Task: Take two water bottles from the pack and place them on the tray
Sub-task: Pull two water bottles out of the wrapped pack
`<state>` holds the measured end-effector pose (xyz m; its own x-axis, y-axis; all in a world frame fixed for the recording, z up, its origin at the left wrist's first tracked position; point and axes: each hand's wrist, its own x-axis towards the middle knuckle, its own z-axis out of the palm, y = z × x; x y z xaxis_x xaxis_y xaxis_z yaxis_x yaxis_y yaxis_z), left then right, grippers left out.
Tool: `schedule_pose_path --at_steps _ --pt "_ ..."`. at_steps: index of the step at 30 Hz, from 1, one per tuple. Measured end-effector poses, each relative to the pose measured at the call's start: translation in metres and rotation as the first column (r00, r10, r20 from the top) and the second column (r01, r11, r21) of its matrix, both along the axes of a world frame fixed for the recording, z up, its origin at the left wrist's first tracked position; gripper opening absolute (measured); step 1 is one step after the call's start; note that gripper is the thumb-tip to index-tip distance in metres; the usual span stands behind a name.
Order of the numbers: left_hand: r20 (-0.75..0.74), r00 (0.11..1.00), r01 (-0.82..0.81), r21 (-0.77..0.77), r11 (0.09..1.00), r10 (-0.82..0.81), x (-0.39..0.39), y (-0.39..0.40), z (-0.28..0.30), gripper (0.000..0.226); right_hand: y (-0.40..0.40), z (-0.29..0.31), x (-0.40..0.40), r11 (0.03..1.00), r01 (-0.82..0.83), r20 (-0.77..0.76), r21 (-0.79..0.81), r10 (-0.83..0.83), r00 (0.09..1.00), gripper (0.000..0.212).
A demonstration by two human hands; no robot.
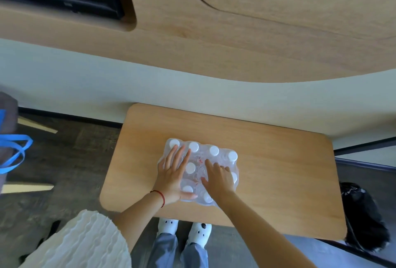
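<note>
A shrink-wrapped pack of water bottles [214,156] with white caps stands in the middle of a wooden table [278,171]. My left hand [171,173] lies flat on the pack's left side, fingers spread over the plastic wrap. My right hand [218,177] rests on the right middle of the pack, fingers bent and pressing into the wrap between the caps. Neither hand holds a single bottle. No tray is in view.
The table's far edge meets a pale wall [192,87] below a wood panel. A black bag [364,216] sits on the floor at the right. A blue-handled bag [12,152] hangs at the left. My feet in white shoes [184,229] stand below the near edge.
</note>
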<state>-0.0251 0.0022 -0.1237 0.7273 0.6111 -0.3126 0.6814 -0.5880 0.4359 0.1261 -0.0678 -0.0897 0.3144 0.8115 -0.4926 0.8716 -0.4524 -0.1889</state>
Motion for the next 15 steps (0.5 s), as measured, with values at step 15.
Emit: schedule_pose_path --at_steps 15 --pt "0.037 0.999 -0.034 0.002 0.999 0.034 -0.001 0.000 -0.005 0.124 -0.026 0.029 0.012 0.833 0.364 -0.334 0.416 -0.232 0.914 0.024"
